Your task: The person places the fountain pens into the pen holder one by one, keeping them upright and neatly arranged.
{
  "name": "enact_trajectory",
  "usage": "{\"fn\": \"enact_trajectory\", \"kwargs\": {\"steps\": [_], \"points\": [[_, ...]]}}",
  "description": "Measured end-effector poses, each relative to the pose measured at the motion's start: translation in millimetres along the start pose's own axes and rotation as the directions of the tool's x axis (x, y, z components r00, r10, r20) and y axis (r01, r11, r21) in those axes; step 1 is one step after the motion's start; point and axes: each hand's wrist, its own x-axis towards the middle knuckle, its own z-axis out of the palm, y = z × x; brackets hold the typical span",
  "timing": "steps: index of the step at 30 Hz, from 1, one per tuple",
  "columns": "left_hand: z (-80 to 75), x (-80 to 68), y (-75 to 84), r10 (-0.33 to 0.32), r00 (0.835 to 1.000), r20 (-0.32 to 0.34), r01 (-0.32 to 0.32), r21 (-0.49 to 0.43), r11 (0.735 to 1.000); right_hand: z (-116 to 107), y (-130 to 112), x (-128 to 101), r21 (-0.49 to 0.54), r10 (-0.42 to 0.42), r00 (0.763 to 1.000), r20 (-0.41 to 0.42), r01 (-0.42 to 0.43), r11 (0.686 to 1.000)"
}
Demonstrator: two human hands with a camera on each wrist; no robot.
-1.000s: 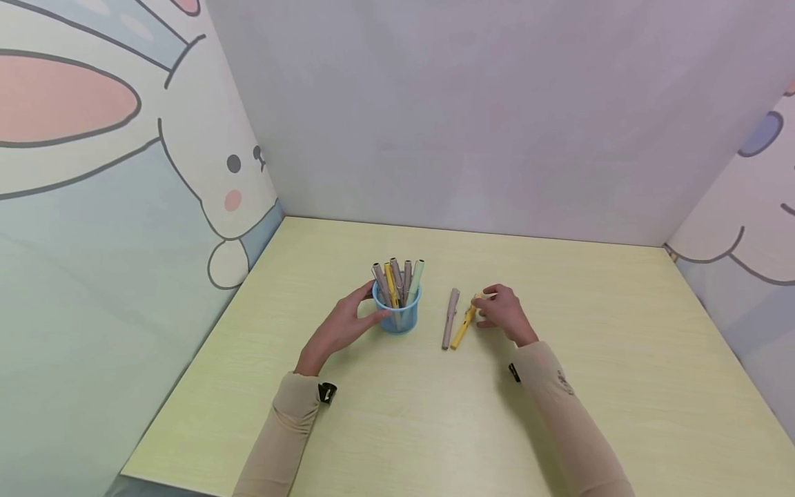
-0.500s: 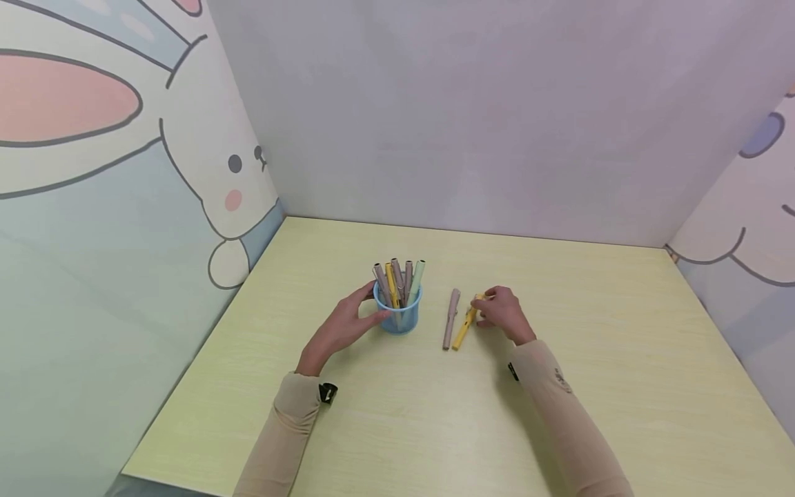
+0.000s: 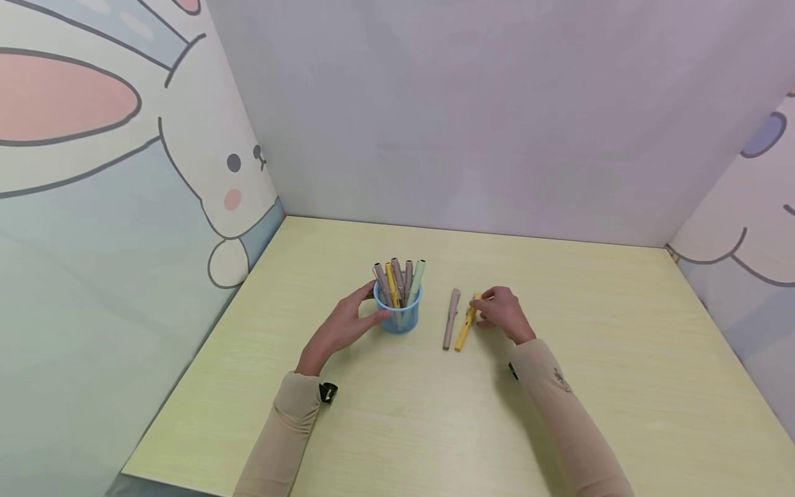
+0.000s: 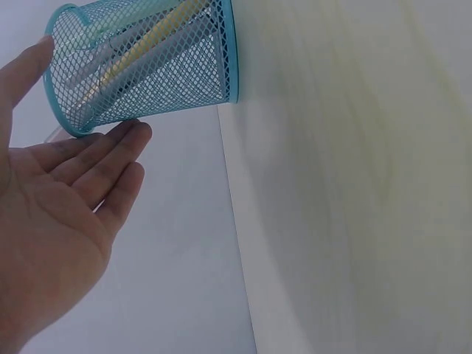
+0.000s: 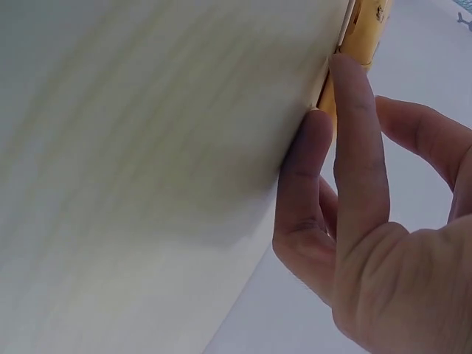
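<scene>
A blue mesh pen holder [image 3: 397, 321] stands upright on the table, with several grey, yellow and pale green pens [image 3: 415, 281] leaning in it. My left hand [image 3: 340, 324] holds it from the left near the rim; in the left wrist view the thumb is at one side of the rim and the nearly straight fingers at the other. To its right lie a grey pen [image 3: 451, 319] and a yellow pen [image 3: 464, 333], side by side on the table. My right hand [image 3: 504, 314] pinches the far end of the yellow pen between thumb and fingers, close over the tabletop.
The pale yellow tabletop [image 3: 397, 428] meets a plain light wall [image 3: 472, 124] at its back edge. Side walls [image 3: 74, 297] with cartoon rabbit drawings border it left and right.
The near end of the yellow pen has swung slightly to the right, away from the grey pen. Both hands have stayed almost in place.
</scene>
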Motion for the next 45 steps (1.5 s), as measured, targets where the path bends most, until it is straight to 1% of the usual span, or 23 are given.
{"fn": "enact_trajectory", "kwargs": {"steps": [15,26,32,39,42,45], "points": [[1.1,1.1,1.3,-0.006,1.000,-0.002,0.006,0.009,1.000,0.8,-5.6,6.5,-0.121,0.017,1.000,0.009,-0.015,0.993],[2.4,1.0,1.3,-0.010,1.000,-0.007,0.010,0.010,1.000,3.0,-8.4,8.9,-0.172,0.010,1.000,0.010,-0.008,0.985],[2.3,0.5,2.6,-0.015,1.000,-0.008,0.016,0.018,1.000,2.2,-8.7,9.6,-0.158,0.017,1.000,0.015,-0.015,0.987],[2.1,0.0,2.0,-0.020,1.000,-0.011,0.020,0.015,1.000,0.0,-7.0,10.2,-0.143,0.008,0.999,0.037,-0.002,0.990],[2.1,0.3,1.8,-0.017,1.000,-0.010,0.017,0.012,1.000,-0.5,-5.8,9.5,-0.112,0.004,0.999,0.041,0.001,0.994],[2.0,0.4,1.7,-0.013,1.000,-0.010,0.013,0.011,1.000,-2.7,-3.1,8.2,-0.072,-0.022,0.999,0.043,0.025,0.997]]}}
